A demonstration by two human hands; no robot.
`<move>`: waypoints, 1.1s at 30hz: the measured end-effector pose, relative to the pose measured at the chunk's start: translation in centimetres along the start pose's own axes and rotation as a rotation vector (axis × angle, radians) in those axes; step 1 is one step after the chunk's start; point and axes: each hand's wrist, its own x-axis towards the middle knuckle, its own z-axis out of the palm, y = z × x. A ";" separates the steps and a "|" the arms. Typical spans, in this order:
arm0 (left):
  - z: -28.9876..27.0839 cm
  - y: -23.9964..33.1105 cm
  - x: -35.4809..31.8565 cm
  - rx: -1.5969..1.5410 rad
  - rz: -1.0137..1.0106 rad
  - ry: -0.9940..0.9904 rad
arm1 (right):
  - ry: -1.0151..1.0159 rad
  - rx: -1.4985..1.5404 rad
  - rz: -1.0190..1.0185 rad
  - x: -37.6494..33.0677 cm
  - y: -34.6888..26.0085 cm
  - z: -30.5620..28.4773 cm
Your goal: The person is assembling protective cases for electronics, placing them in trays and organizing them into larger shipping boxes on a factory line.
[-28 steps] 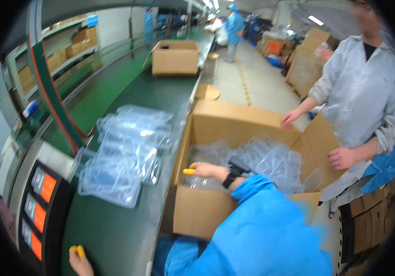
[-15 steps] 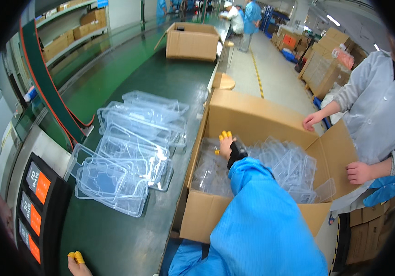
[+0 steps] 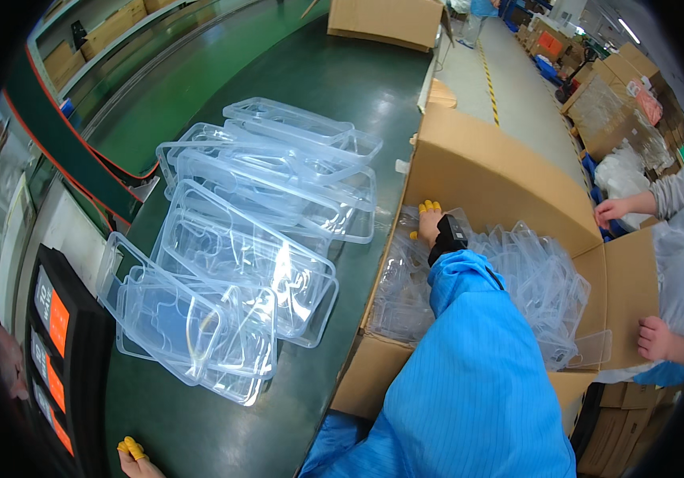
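Clear plastic trays (image 3: 525,267) lie jumbled in the cardboard carton (image 3: 501,151), below my right hand (image 3: 430,224) and to both sides of it. From my remote station I find that hand open: fingers extended, thumb set apart, no tray visible between them. Whether its yellow-covered tips touch plastic, I cannot tell. Well to its left, an overlapping pile (image 3: 222,263) of like trays lies on the green table (image 3: 302,406). The pile is ahead and to the right of my left hand (image 3: 132,460), and apart from it; only part of that hand shows, and I cannot tell its state.

I judge the reach best made with the fingers slid under a single rim and the thumb set above it. The pieces appear thin and interlocked, so a slow, straight lift should limit snagging; a sideways pull could drag neighbours or scratch faces. To the right hand's right, beside the carton, is a co-worker's hand (image 3: 657,338); I advise clearance.
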 end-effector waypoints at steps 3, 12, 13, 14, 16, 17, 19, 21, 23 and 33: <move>-0.3 -0.7 0.1 -0.034 0.000 -0.002 | -0.021 -0.033 0.026 0.4 -0.5 1.0; -0.9 -0.7 -0.2 -0.033 0.004 0.013 | -0.142 -0.025 -0.004 0.0 -1.1 -1.0; -0.9 -1.0 -0.2 -0.031 -0.008 0.013 | -0.148 -0.020 -0.005 0.4 -1.0 -0.8; -0.9 -1.1 -0.2 -0.032 -0.020 0.010 | -0.152 -0.013 -0.005 0.8 -0.9 -0.6; -1.0 -1.1 -0.4 -0.037 -0.021 0.012 | -0.169 -0.002 -0.015 0.8 -1.0 0.2; -1.0 -1.1 -0.4 -0.043 -0.023 0.012 | -0.178 0.002 -0.020 0.7 -1.0 0.4; -0.8 -1.6 -0.1 -0.050 -0.032 0.003 | -0.198 0.017 -0.027 0.4 -1.0 0.8; -0.7 -1.7 0.1 -0.121 -0.028 -0.023 | -0.223 0.050 -0.046 -0.1 -0.8 1.0; -0.4 -1.0 0.7 -0.258 -0.014 -0.079 | -0.252 0.089 -0.073 -0.7 -0.6 1.3; 1.8 3.7 0.4 -0.327 0.006 -0.045 | -0.282 0.131 -0.367 -8.2 -2.8 0.3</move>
